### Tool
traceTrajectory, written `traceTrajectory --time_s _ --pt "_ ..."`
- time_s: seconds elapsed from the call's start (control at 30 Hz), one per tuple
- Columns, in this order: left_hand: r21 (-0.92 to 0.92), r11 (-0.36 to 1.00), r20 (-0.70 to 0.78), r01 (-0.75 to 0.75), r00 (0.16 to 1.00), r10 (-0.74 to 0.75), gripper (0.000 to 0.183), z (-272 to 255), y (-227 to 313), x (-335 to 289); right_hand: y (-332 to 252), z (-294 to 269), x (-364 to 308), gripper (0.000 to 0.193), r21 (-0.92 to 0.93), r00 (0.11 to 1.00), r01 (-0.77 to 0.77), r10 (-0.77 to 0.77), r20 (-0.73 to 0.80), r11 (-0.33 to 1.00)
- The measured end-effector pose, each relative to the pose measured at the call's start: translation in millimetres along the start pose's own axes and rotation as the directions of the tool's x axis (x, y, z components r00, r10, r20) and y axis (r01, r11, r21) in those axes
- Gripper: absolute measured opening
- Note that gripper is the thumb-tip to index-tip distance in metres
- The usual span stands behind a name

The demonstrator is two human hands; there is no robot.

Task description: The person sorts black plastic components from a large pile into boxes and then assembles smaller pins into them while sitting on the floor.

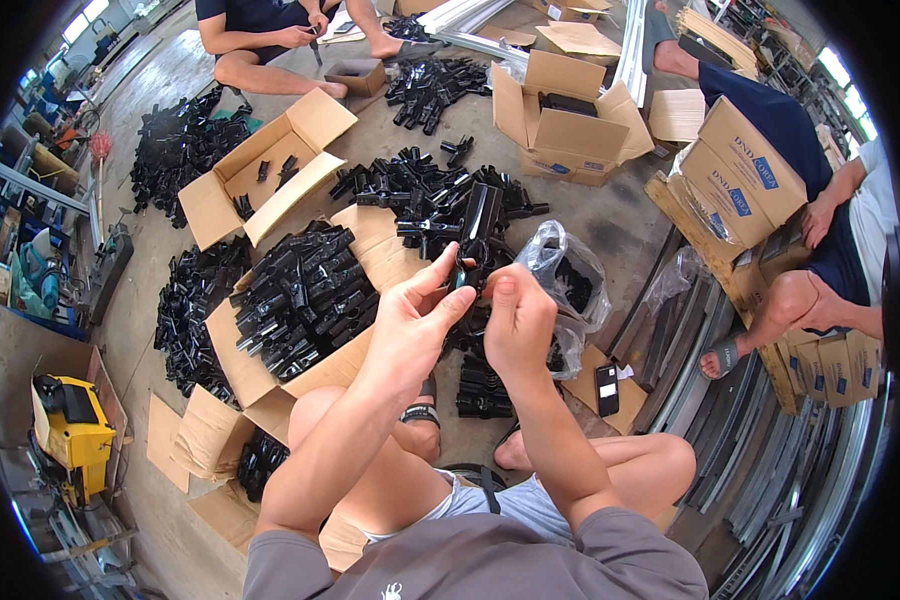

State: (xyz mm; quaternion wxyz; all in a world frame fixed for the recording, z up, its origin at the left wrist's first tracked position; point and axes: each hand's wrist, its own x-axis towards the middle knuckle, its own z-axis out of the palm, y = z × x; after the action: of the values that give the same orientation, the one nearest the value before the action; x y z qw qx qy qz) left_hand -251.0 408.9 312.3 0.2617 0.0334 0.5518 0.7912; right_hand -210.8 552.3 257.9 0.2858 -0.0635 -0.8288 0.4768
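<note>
In front of me a glossy black tubular part [482, 212] stands upright between my hands. My left hand [418, 312] grips its lower end between thumb and fingers. The fingers of my right hand [519, 312] are curled and pinched at the same lower end; whether a small piece is between them is hidden. Behind the part lies a loose heap of similar black parts [425, 195]. To my left an open carton [228, 350] is filled with rows of them. Beside my right hand sits a clear plastic bag [592, 290] holding small black pieces.
A phone [607, 388] lies on cardboard at the right, near long metal profiles [760, 450]. Another open carton [220, 195] holds a few parts. One person [270, 35] sits at the far left, another [850, 220] at the right beside a carton [740, 180]. A yellow machine [75, 430] stands left.
</note>
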Motion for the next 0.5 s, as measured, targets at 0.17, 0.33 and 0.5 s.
traceTrajectory --time_s 0.17,0.33,0.5 --pt "-0.023 1.000 -0.006 0.016 1.000 -0.016 0.060 -5 2 2 -3 -3 -6 0.014 0.268 0.996 -0.013 0.036 -0.079 0.963" --pt "-0.008 0.999 -0.017 -0.031 0.999 0.031 0.047 -3 0 0 -10 4 -3 0.009 0.284 0.997 0.003 0.020 -0.076 0.959" --pt "0.024 0.999 -0.009 -0.031 0.999 0.031 0.054 -2 0 -1 -8 9 -1 0.016 0.057 0.999 0.038 -0.036 -0.026 0.998"
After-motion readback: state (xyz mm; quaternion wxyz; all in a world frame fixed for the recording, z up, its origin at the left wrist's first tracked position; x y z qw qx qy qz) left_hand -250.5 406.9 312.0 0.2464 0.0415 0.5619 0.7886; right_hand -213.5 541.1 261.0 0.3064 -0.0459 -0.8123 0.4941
